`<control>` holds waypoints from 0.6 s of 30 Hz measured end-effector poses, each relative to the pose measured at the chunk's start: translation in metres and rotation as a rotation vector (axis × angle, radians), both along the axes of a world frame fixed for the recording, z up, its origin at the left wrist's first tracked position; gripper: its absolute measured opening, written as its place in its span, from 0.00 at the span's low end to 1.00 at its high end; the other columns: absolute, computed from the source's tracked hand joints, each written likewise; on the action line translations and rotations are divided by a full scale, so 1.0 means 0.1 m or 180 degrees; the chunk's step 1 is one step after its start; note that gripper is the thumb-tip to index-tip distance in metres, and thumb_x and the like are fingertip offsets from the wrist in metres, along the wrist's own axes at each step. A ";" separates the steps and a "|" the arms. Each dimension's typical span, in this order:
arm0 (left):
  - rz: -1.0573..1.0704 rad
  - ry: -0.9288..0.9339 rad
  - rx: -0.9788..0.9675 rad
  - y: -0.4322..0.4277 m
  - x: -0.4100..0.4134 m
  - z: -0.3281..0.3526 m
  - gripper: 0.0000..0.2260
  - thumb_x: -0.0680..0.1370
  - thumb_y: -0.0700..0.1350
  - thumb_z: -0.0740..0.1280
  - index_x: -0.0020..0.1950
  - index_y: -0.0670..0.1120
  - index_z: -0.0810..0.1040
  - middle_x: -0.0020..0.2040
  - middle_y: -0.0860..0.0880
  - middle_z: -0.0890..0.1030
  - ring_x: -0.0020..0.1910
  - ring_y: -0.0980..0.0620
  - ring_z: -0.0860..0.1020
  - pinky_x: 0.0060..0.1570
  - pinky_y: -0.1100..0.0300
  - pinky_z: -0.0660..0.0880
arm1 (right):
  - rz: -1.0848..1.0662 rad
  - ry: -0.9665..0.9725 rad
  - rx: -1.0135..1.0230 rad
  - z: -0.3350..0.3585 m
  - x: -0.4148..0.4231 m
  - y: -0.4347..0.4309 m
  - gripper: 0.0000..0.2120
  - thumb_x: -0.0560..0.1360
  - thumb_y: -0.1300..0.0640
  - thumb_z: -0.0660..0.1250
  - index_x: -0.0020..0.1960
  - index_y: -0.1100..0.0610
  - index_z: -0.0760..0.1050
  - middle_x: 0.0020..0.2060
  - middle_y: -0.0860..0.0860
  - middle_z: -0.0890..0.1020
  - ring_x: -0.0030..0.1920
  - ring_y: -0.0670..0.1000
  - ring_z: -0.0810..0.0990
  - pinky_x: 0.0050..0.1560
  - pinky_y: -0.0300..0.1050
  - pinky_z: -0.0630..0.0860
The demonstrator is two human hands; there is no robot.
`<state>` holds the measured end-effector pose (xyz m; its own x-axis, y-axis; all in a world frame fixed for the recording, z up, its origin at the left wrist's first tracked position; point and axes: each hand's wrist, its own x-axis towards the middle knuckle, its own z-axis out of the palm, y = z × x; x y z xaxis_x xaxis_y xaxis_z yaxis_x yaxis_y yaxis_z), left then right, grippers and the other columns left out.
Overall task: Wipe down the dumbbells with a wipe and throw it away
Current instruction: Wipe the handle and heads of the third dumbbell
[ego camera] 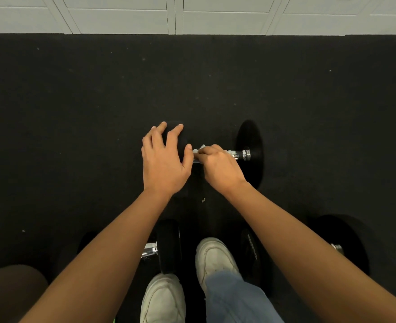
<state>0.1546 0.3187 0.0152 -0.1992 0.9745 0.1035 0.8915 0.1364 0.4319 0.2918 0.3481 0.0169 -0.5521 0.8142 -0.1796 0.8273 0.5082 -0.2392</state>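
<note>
- The person crouches over a black dumbbell (248, 152) that lies sideways on the dark rubber floor (75, 113), its chrome handle running left to right between the two hands.
- The left hand (163, 159) rests on the dumbbell's left head, fingers spread and curved over the round end. This looks like a bracing hold, there to stop the weight from rolling while the handle is rubbed.
- The right hand (220, 167) is closed around the handle just beside the left head, with the white wipe (198, 149) bunched under its fingers. Only a small crumpled corner of the wipe shows between the two hands.
- Wrapping the wipe round the bar lets one pass clean the whole circumference, which would explain the fist-like grip.
- The bare stretch of chrome near the right head is uncovered, so the wiping of this handle appears to be partly done at most.
- Two more dumbbells lie nearer the person: one (166, 247) just left of the white shoes (213, 257), and another (339, 243) to the right, partly hidden by the right forearm. Whether they have been wiped cannot be told.
- No bin is in view; only pale cabinet fronts (225, 17) line the far edge of the floor, so throwing the wipe away will likely mean getting up and turning elsewhere.
</note>
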 end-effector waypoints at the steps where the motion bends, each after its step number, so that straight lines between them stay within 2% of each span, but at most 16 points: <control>1: 0.0007 -0.0017 0.0002 0.00 0.00 0.00 0.24 0.77 0.57 0.54 0.70 0.49 0.67 0.70 0.41 0.67 0.68 0.41 0.65 0.64 0.47 0.67 | 0.0059 0.0007 -0.0018 0.00 -0.01 0.00 0.20 0.76 0.65 0.62 0.67 0.56 0.71 0.60 0.52 0.76 0.60 0.51 0.71 0.58 0.44 0.73; 9: -0.0056 -0.0149 -0.0041 0.02 -0.01 0.03 0.22 0.77 0.56 0.56 0.69 0.48 0.68 0.70 0.42 0.66 0.69 0.43 0.63 0.64 0.48 0.66 | -0.0271 -0.0012 0.0070 0.00 0.05 -0.01 0.21 0.75 0.66 0.62 0.68 0.58 0.69 0.61 0.53 0.75 0.61 0.51 0.71 0.56 0.43 0.72; 14: -0.0065 -0.0158 -0.0100 0.02 -0.02 0.05 0.21 0.78 0.54 0.59 0.70 0.48 0.67 0.71 0.43 0.65 0.70 0.44 0.61 0.65 0.50 0.64 | 0.0057 -0.0062 0.0069 0.02 -0.10 -0.05 0.18 0.76 0.64 0.61 0.66 0.59 0.71 0.61 0.54 0.74 0.62 0.52 0.69 0.56 0.43 0.72; 18: -0.0104 -0.0120 -0.0199 0.01 0.00 0.09 0.22 0.78 0.54 0.59 0.71 0.49 0.65 0.72 0.43 0.63 0.71 0.44 0.60 0.65 0.49 0.64 | 0.0069 -0.0119 0.0148 0.04 0.00 -0.01 0.17 0.77 0.64 0.62 0.65 0.57 0.72 0.59 0.53 0.76 0.60 0.51 0.71 0.56 0.44 0.73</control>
